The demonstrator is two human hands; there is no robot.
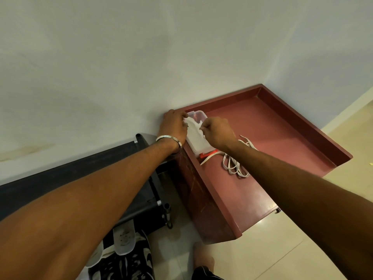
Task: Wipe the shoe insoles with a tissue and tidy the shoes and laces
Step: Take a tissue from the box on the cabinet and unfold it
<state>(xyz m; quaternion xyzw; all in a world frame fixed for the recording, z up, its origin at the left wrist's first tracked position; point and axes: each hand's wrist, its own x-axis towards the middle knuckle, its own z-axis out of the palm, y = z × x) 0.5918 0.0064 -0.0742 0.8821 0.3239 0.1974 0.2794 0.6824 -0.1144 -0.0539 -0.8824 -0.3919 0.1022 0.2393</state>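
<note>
A clear plastic tissue box point(198, 145) with an orange clip lies in the back left corner of the maroon cabinet top point(268, 138). White tissue point(193, 128) sticks out of it. My left hand point(174, 125), with a metal bangle at the wrist, holds the box's far end and the tissue's edge. My right hand point(217, 131) pinches the tissue from the right side. White shoelaces point(235, 164) lie loose on the cabinet top just right of the box. Black-and-white shoes point(129, 263) stand on the floor at the bottom left.
A black shoe rack point(145, 197) stands left of the cabinet against the pale wall. White slippers point(123, 239) sit under it. My bare foot point(202, 257) is on the cream tiled floor below the cabinet. The cabinet top has a raised rim.
</note>
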